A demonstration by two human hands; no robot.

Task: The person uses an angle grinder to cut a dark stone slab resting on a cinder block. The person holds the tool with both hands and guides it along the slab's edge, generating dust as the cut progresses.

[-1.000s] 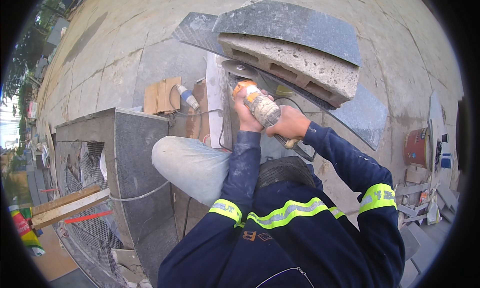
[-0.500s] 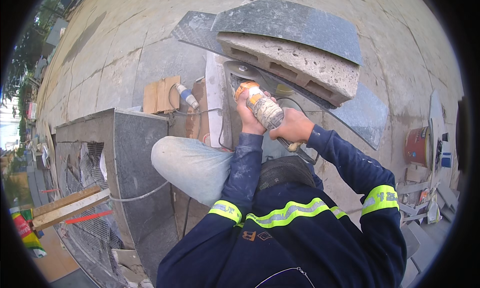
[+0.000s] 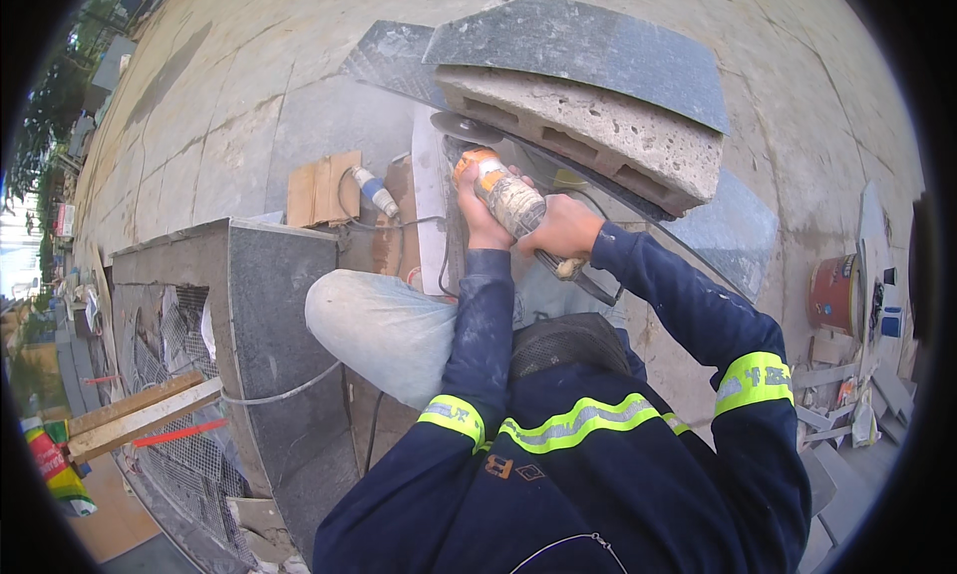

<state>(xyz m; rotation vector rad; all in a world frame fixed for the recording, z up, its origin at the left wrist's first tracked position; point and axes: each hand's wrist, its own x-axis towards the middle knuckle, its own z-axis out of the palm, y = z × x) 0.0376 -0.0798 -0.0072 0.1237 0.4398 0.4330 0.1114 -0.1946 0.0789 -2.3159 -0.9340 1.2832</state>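
Both my hands grip an angle grinder (image 3: 513, 200) with an orange head and a worn, dusty body. My left hand (image 3: 482, 212) wraps round it just behind the head. Farther back, my right hand (image 3: 566, 225) is closed round the rear of the body. The round cutting disc (image 3: 467, 127) is at the near edge of a grey stone slab (image 3: 394, 60), with pale dust in the air around it. On that slab rests a hollow concrete block (image 3: 588, 125), and a second grey slab (image 3: 578, 50) lies on top of the block.
To the left stands a grey stone-clad box (image 3: 284, 315) with wire mesh (image 3: 179, 375) and timber pieces (image 3: 145, 414) beside it. A blue-and-white plug connector (image 3: 375, 192) and cardboard (image 3: 321, 188) lie on the ground. On the right are a red bucket (image 3: 833, 295) and stone offcuts.
The grinder and both hands have moved left and slightly away from me, bringing the disc along the slab's edge. More dust hangs around the disc now.
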